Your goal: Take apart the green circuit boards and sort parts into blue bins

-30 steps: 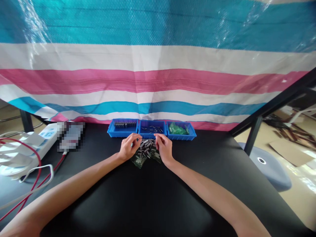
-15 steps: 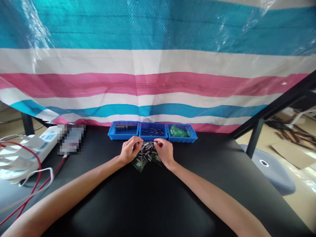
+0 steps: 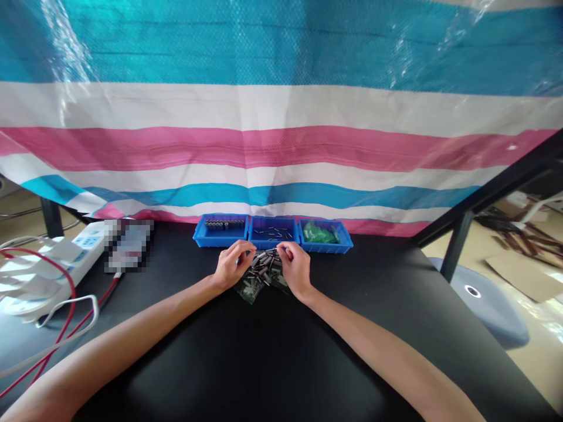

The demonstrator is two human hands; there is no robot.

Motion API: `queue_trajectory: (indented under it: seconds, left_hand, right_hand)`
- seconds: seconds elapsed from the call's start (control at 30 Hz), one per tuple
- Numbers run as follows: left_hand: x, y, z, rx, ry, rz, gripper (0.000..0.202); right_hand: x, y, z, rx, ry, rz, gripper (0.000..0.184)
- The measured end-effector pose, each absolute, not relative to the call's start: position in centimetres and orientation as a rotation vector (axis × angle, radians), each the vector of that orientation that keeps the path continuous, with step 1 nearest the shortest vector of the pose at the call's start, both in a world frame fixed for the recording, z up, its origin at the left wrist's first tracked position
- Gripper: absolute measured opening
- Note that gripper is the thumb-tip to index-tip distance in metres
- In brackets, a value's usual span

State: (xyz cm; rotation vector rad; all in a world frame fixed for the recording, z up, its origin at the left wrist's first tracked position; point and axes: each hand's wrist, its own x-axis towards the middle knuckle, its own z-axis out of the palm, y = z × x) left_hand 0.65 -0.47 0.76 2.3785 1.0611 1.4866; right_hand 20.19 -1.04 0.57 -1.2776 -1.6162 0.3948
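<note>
Loose metal parts [image 3: 264,269] lie heaped between my hands, over plastic bags [image 3: 249,292], on the near side of the middle bin [image 3: 273,245]. Left hand [image 3: 231,267], left of the heap: thumb and fingers curled together. Right hand [image 3: 297,271], opposite: fingertips drawn together. Cannot tell if either grips a piece. Already set out, I judge: short tubes [image 3: 226,224] in the left bin [image 3: 220,241], thin pins [image 3: 276,232] in the middle. Plenty left heaped.

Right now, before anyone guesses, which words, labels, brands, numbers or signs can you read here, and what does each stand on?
None can be read.
Power strip: any markings around its sockets are too small.
Device beside it: pixelated, nothing readable.
Blue trays: no lettering visible.
Metal pieces: too small to tell.
</note>
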Motion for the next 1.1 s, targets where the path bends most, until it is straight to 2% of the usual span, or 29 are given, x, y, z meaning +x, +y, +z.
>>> queue_trajectory:
  seconds: [0.13, 0.43, 0.8, 1.1]
  left_hand:
    - [0.6, -0.2, 0.6, 2.418, 1.098, 1.404, 0.018]
    - [0.4, -0.1, 0.5, 2.451, 0.998, 1.449, 0.009]
    - [0.4, -0.3, 0.8, 2.434, 1.009, 1.530, 0.009]
    - [0.2, -0.3, 0.5, 2.456, 0.979, 1.536, 0.009]
  right_hand:
    - [19.9, -2.1, 0.9, -1.132, -1.588, 0.408, 0.021]
    - [19.5, -3.1, 0.9, -1.009, -1.668, 0.473, 0.015]
    - [19.5, -2.6, 0.8, -1.061, -1.730, 0.587, 0.021]
    - [19.4, -2.4, 0.9, -1.079, -1.843, 0.568, 0.032]
